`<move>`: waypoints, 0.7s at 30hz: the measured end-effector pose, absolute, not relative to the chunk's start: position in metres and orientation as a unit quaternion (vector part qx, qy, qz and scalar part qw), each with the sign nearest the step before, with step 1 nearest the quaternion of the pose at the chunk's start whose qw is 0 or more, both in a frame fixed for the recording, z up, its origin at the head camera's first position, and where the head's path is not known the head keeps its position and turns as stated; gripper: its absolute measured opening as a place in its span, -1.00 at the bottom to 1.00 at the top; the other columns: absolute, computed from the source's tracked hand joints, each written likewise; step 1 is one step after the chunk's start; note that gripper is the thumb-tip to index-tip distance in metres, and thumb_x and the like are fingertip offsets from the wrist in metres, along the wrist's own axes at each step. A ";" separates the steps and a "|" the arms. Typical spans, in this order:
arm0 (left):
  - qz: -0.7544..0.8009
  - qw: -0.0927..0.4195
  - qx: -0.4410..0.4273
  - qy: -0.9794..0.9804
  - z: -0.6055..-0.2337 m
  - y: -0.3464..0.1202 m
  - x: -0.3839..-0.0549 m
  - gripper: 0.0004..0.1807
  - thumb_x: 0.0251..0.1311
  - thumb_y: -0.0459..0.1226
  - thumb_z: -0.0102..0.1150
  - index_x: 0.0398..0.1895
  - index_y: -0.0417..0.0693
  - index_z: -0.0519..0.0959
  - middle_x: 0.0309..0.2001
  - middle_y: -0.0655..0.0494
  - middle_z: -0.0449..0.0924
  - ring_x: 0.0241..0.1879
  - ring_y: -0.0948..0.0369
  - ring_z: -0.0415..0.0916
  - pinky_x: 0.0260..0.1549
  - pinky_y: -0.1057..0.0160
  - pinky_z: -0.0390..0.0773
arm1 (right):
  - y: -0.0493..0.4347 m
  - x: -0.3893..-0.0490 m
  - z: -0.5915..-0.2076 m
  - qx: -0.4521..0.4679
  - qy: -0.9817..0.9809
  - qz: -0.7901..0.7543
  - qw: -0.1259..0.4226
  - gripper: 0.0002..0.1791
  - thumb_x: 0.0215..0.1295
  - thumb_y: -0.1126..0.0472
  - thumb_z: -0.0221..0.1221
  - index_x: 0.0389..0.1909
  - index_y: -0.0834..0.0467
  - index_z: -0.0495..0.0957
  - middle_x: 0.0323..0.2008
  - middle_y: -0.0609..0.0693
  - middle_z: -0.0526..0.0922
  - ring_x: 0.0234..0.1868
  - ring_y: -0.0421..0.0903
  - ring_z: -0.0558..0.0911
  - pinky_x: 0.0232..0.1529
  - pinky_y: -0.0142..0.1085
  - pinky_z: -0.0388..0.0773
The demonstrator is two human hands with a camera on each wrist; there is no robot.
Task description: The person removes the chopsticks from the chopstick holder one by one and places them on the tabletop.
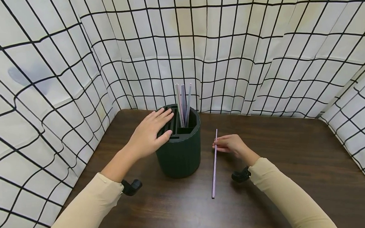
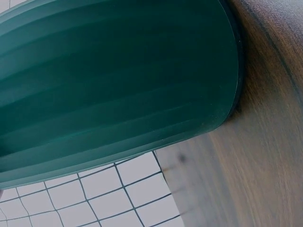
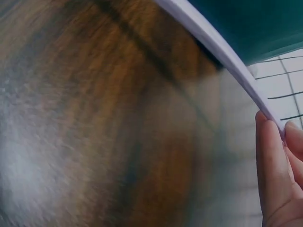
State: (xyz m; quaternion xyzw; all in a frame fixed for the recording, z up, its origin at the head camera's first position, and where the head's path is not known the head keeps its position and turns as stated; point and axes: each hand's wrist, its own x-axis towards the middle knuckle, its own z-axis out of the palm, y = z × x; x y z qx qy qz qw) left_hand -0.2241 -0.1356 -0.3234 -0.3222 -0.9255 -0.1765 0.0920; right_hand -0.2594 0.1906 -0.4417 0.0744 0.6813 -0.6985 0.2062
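A dark green ribbed utensil holder [image 1: 179,157] stands upright on the table, with slots in the left part of its top and a wider compartment on the right. My left hand [image 1: 150,133] rests over the slotted part, its fingers extended. Several thin pale pink and lilac sticks [image 1: 183,107] lean upright in the right compartment. To the right of the holder, my right hand [image 1: 230,146] pinches one long lilac stick [image 1: 214,173] between thumb and fingers. In the right wrist view, the fingertips [image 3: 270,137] grip this stick [image 3: 227,52] near one end. The left wrist view shows the holder's side [image 2: 109,80] but no fingers.
The dark brown wooden table [image 1: 292,150] extends under both arms. White cloth with a black grid [image 1: 228,48] encloses its back and sides. A black wrist device [image 1: 132,188] shows at the left cuff, and another [image 1: 241,175] at the right cuff.
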 end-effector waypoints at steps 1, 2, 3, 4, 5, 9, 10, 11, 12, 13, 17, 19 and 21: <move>-0.176 0.092 -0.323 -0.925 -0.324 -0.135 -0.225 -0.35 0.43 -0.03 -0.10 0.52 -0.05 0.22 0.55 0.05 0.15 0.58 0.03 -0.01 0.58 -0.05 -0.07 | 0.190 -0.260 -0.443 0.081 0.681 -0.698 0.206 -0.54 0.38 0.38 0.15 0.19 0.59 0.40 -0.39 0.00 0.77 -0.34 -0.17 0.78 -0.21 -0.34 0.74; -0.177 0.093 -0.324 -0.925 -0.324 -0.135 -0.225 -0.35 0.43 -0.03 -0.10 0.52 -0.05 0.22 0.55 0.05 0.15 0.58 0.03 -0.01 0.58 -0.05 -0.07 | 0.189 -0.260 -0.445 0.089 0.680 -0.698 0.204 -0.55 0.37 0.39 0.16 0.18 0.58 0.42 -0.40 0.01 0.76 -0.35 -0.16 0.78 -0.23 -0.35 0.74; -0.178 0.093 -0.325 -0.924 -0.324 -0.135 -0.226 -0.35 0.43 -0.02 -0.11 0.52 -0.05 0.22 0.55 0.05 0.15 0.58 0.04 -0.01 0.58 -0.05 -0.07 | 0.188 -0.261 -0.446 0.097 0.680 -0.698 0.202 -0.57 0.36 0.39 0.16 0.17 0.57 0.44 -0.40 0.01 0.76 -0.36 -0.16 0.78 -0.24 -0.35 0.74; -0.179 0.094 -0.326 -0.923 -0.324 -0.134 -0.226 -0.35 0.43 -0.02 -0.10 0.52 -0.05 0.23 0.55 0.05 0.16 0.58 0.03 0.00 0.58 -0.06 -0.06 | 0.188 -0.261 -0.448 0.102 0.679 -0.699 0.201 -0.57 0.36 0.40 0.16 0.16 0.56 0.44 -0.40 0.01 0.76 -0.37 -0.16 0.77 -0.25 -0.35 0.74; -0.180 0.095 -0.327 -0.923 -0.324 -0.134 -0.226 -0.34 0.42 -0.02 -0.10 0.52 -0.05 0.23 0.54 0.04 0.16 0.58 0.03 0.00 0.57 -0.06 -0.05 | 0.187 -0.262 -0.449 0.105 0.679 -0.698 0.200 -0.58 0.36 0.41 0.16 0.16 0.56 0.44 -0.40 0.01 0.76 -0.37 -0.17 0.77 -0.25 -0.35 0.74; -0.182 0.094 -0.328 -0.922 -0.324 -0.134 -0.226 -0.34 0.41 -0.02 -0.09 0.51 -0.07 0.24 0.54 0.01 0.17 0.57 0.01 0.01 0.57 -0.08 -0.04 | 0.184 -0.262 -0.453 0.120 0.679 -0.697 0.199 -0.58 0.35 0.43 0.16 0.17 0.55 0.44 -0.40 0.01 0.76 -0.38 -0.17 0.77 -0.26 -0.34 0.75; -0.181 0.094 -0.328 -0.922 -0.325 -0.134 -0.226 -0.34 0.41 -0.02 -0.09 0.51 -0.07 0.24 0.54 0.01 0.17 0.57 0.00 0.01 0.57 -0.08 -0.04 | 0.183 -0.262 -0.454 0.123 0.680 -0.695 0.199 -0.58 0.35 0.43 0.16 0.17 0.55 0.44 -0.39 0.01 0.76 -0.38 -0.17 0.77 -0.26 -0.34 0.75; -0.181 0.093 -0.328 -0.923 -0.325 -0.134 -0.226 -0.34 0.41 -0.02 -0.09 0.51 -0.07 0.24 0.54 0.01 0.17 0.57 0.00 0.01 0.57 -0.08 -0.05 | 0.182 -0.262 -0.454 0.127 0.683 -0.691 0.197 -0.58 0.34 0.43 0.16 0.17 0.55 0.45 -0.40 0.01 0.76 -0.38 -0.17 0.77 -0.26 -0.34 0.75; -0.181 0.093 -0.327 -0.923 -0.324 -0.135 -0.226 -0.34 0.41 -0.02 -0.09 0.52 -0.07 0.24 0.54 0.01 0.17 0.57 0.00 0.01 0.57 -0.08 -0.05 | 0.181 -0.262 -0.454 0.132 0.687 -0.687 0.194 -0.59 0.34 0.42 0.18 0.16 0.54 0.47 -0.40 0.01 0.76 -0.39 -0.17 0.77 -0.27 -0.34 0.74; -0.181 0.094 -0.326 -0.923 -0.324 -0.135 -0.226 -0.34 0.41 -0.02 -0.09 0.52 -0.06 0.24 0.54 0.01 0.17 0.58 0.01 0.01 0.57 -0.07 -0.05 | 0.180 -0.262 -0.454 0.137 0.692 -0.683 0.190 -0.59 0.33 0.42 0.19 0.14 0.54 0.48 -0.40 0.01 0.76 -0.40 -0.17 0.77 -0.28 -0.34 0.74; -0.185 0.096 -0.322 -0.923 -0.323 -0.136 -0.226 -0.34 0.41 -0.02 -0.09 0.51 -0.06 0.24 0.54 0.02 0.18 0.57 0.01 0.01 0.57 -0.06 -0.06 | 0.175 -0.262 -0.451 0.151 0.713 -0.663 0.170 -0.62 0.30 0.40 0.23 0.08 0.52 0.55 -0.42 0.00 0.75 -0.44 -0.21 0.74 -0.30 -0.35 0.74; -0.186 0.095 -0.322 -0.923 -0.323 -0.136 -0.226 -0.34 0.41 -0.02 -0.10 0.51 -0.06 0.24 0.54 0.02 0.18 0.57 0.01 0.01 0.58 -0.06 -0.07 | 0.173 -0.262 -0.450 0.155 0.721 -0.656 0.162 -0.63 0.29 0.40 0.24 0.06 0.52 0.56 -0.43 0.00 0.74 -0.46 -0.24 0.72 -0.30 -0.35 0.74; -0.187 0.093 -0.322 -0.923 -0.324 -0.136 -0.226 -0.34 0.41 -0.02 -0.10 0.51 -0.07 0.24 0.54 0.02 0.17 0.57 0.01 0.01 0.58 -0.05 -0.08 | 0.172 -0.261 -0.449 0.163 0.725 -0.651 0.156 -0.65 0.26 0.42 0.25 0.04 0.53 0.58 -0.44 0.00 0.73 -0.49 -0.25 0.71 -0.32 -0.36 0.74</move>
